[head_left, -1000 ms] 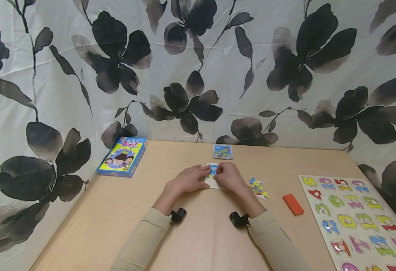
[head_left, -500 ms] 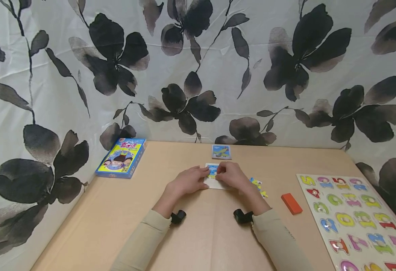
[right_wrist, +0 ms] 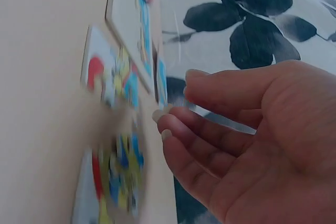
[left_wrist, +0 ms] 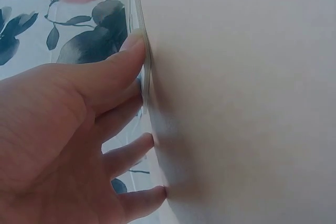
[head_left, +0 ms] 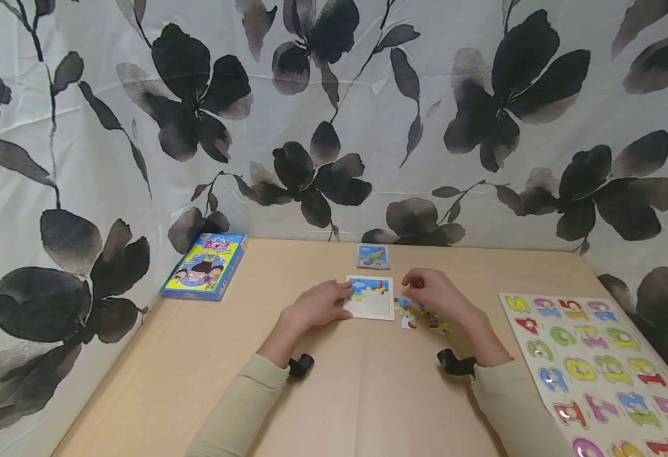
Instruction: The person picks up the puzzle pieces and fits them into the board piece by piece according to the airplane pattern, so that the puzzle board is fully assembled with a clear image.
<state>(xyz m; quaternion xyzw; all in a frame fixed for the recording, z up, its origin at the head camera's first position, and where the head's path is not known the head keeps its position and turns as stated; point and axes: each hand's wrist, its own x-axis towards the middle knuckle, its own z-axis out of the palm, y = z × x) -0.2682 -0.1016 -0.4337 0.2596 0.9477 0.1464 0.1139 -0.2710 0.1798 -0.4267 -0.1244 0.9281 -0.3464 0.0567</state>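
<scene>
A small square jigsaw tray (head_left: pixel 376 311) with a white frame lies mid-table, blue and yellow pieces fitted along its top and left. My left hand (head_left: pixel 320 303) rests at its left side; in the left wrist view the thumb (left_wrist: pixel 134 51) touches the tray's edge and the other fingers reach down to the table. My right hand (head_left: pixel 439 295) is raised right of the tray, over loose jigsaw pieces (head_left: pixel 406 313). In the right wrist view its fingers (right_wrist: pixel 194 153) are loosely bent, the thumb apart from them, with nothing between.
Behind the tray lies a small square picture of a yellow plane (head_left: pixel 373 256). A blue-and-yellow box (head_left: pixel 203 266) sits at the back left. On the right is a large board of colourful numbers (head_left: pixel 590 355). A floral cloth (head_left: pixel 402 209) hangs behind the table.
My right hand has left the tray and moved right over the loose pieces, uncovering the tray's right part with a red-and-blue patch. My left hand stays at the tray's left side.
</scene>
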